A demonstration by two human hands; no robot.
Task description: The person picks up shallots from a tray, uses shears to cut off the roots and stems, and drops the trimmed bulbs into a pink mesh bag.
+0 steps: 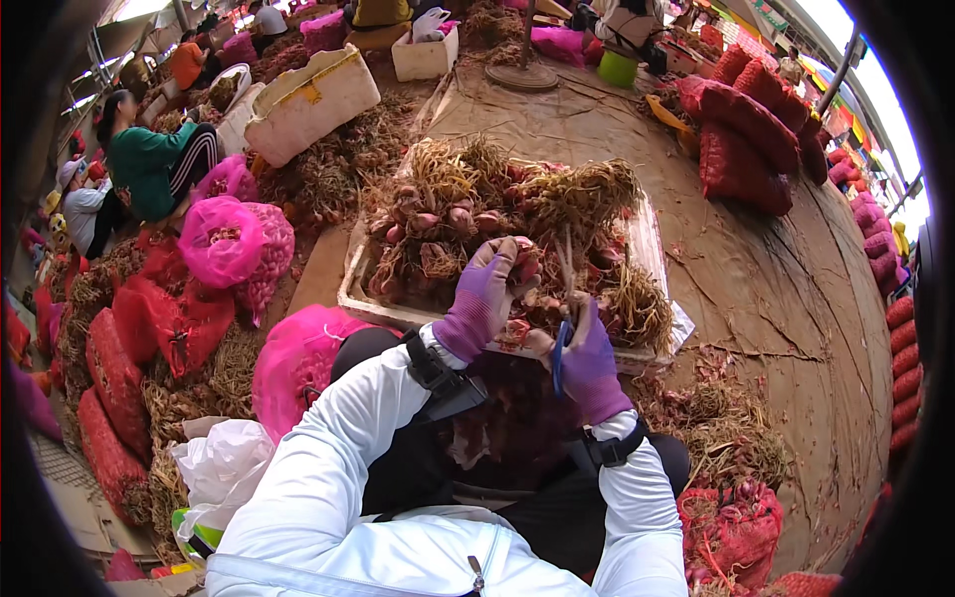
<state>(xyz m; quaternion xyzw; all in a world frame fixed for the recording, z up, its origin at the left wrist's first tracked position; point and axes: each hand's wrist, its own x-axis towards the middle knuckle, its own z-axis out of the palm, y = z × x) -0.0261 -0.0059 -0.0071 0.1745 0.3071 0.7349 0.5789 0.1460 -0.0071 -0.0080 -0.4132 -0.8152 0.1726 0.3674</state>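
In a purple glove, my left hand closes around a bunch of shallots over the near side of a white foam box. My right hand, gloved the same way, grips scissors by their blue handles. The blades point away from me, just right of the bunch; whether they touch its stems I cannot tell. Reddish shallots with dry stems fill the box. My left palm and fingertips are partly hidden.
At left are a pink mesh bag, red mesh sacks and a seated person in green. Another foam box stands beyond. Full red sacks lie at far right. Stem trimmings cover the ground by my right knee.
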